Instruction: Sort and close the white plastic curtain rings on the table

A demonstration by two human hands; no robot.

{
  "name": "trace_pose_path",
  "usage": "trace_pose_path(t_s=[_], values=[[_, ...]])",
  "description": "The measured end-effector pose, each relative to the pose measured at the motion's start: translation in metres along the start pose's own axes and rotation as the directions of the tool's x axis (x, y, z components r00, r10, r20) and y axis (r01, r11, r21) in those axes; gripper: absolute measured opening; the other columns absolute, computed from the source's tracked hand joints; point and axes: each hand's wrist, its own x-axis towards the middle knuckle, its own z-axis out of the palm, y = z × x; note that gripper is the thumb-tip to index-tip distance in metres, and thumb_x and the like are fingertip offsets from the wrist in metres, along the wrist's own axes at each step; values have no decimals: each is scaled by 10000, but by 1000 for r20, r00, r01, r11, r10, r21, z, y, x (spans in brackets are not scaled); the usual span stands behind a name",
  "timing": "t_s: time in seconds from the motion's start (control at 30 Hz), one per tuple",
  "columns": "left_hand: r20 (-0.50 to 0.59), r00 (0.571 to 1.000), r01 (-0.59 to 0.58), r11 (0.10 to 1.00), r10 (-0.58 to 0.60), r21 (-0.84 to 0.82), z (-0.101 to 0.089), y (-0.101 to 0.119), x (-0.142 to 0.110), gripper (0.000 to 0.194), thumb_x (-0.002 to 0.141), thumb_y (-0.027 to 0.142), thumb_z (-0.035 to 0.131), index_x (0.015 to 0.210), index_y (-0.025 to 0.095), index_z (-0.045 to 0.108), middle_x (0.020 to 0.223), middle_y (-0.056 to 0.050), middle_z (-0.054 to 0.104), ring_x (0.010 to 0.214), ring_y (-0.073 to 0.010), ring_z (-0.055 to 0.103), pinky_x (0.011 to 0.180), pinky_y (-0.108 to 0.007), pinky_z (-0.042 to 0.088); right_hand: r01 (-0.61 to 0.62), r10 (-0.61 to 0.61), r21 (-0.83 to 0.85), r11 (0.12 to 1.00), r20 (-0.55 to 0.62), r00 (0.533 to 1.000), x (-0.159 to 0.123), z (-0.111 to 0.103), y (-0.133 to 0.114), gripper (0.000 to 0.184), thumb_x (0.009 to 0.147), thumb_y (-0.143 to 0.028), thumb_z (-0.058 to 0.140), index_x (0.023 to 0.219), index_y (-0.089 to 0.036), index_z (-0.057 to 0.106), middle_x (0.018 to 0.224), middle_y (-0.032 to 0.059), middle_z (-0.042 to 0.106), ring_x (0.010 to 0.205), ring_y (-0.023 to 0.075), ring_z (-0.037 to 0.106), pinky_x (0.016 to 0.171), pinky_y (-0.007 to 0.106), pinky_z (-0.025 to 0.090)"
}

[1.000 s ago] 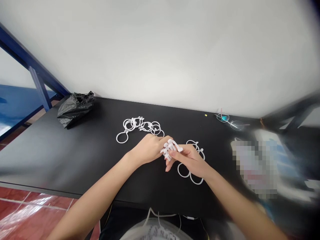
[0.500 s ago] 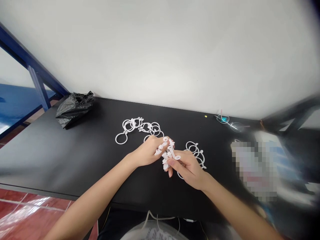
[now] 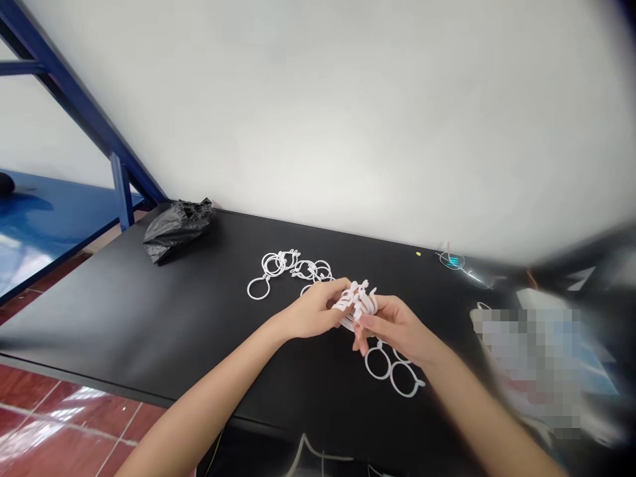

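Clasping a bundle of thin white plastic-looking rings (image 3: 366,305) from opposite sides, the left hand (image 3: 315,310) and right hand (image 3: 402,328) nearly meet above the matte black tabletop (image 3: 199,318); the bundle lies between them, neither clearly nearer.

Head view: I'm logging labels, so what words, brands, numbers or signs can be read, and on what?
No text can be read.
Pale item at the right: pixelated and blurred, any print unreadable.
Held white rings: no lettering visible.
Black bag: none visible.
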Motion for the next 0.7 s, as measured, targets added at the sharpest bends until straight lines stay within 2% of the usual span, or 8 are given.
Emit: trace_pose_path(t_s=[0.07, 0.13, 0.23, 0.3, 0.4, 0.53, 0.6, 0.7], values=[[98, 989, 110, 993, -106, -33, -7, 9, -3, 242, 922, 386, 512, 1044, 177, 510, 675, 39, 543, 524, -89, 516, 475, -195, 449, -30, 30, 13, 999, -29, 999, 4, -6, -11, 230, 867, -348, 702, 767, -142, 675, 658, -8, 653, 511, 94, 631, 646, 298, 589], [273, 934, 231, 973, -229, 23, -13, 17, -6, 383, 898, 486, 554, 1129, 180, 533, 616, 52, 522, 502, -96, 518, 466, -202, 477, -22, 16, -55, 998, -108, 994, 13, -13, -23, 254, 859, -379, 704, 760, -147, 676, 628, -8, 645, 522, 99, 624, 645, 294, 584], [582, 743, 309, 941, -330, 139, -15, 22, -8, 412, 863, 540, 590, 1062, 182, 625, 561, 50, 505, 494, -99, 524, 471, -203, 504, 8, -79, -256, 967, -268, 960, 33, -19, -33, 274, 797, -402, 754, 750, -147, 663, 705, 3, 662, 598, 118, 648, 713, 324, 581], [678, 661, 291, 943, -321, 162, -10, 19, -6, 357, 870, 520, 583, 977, 189, 663, 572, 40, 512, 509, -100, 530, 479, -203, 515, -19, -91, -406, 913, -248, 964, 51, -15, -31, 300, 799, -423, 735, 790, -134, 655, 744, 32, 678, 652, 152, 662, 714, 349, 566], [704, 640, 277, 947, -307, 161, -1, 9, -2, 309, 872, 492, 579, 881, 199, 675, 582, 34, 505, 532, -110, 536, 480, -210, 522, 19, -136, -660, 751, -127, 982, 77, 2, -17, 228, 896, -357, 612, 803, -149, 614, 721, 22, 645, 670, 154, 630, 682, 317, 504], [701, 633, 299, 939, -328, 169, 4, 1, 1, 304, 884, 483, 572, 823, 197, 655, 565, 38, 471, 514, -107, 533, 475, -211, 508, 188, -265, -924, 334, 100, 959, 100, 24, 2, 330, 927, -228, 544, 611, -177, 463, 664, -12, 510, 620, 117, 449, 602, 272, 367], [687, 638, 317, 932, -347, 176, 4, 3, 1, 294, 894, 463, 572, 806, 191, 639, 557, 42, 464, 504, -102, 531, 478, -211, 504, 231, -243, -938, 258, 168, 955, 107, 29, 5, 319, 916, -174, 547, 609, -174, 465, 681, -13, 509, 636, 116, 432, 619, 271, 350], [671, 643, 344, 922, -368, 177, 3, 6, 1, 276, 903, 443, 571, 822, 186, 629, 544, 50, 468, 482, -94, 516, 480, -210, 494, 241, -218, -936, 257, 187, 958, 110, 29, 3, 201, 867, -164, 623, 677, -164, 559, 732, -9, 559, 629, 108, 453, 613, 260, 355]])
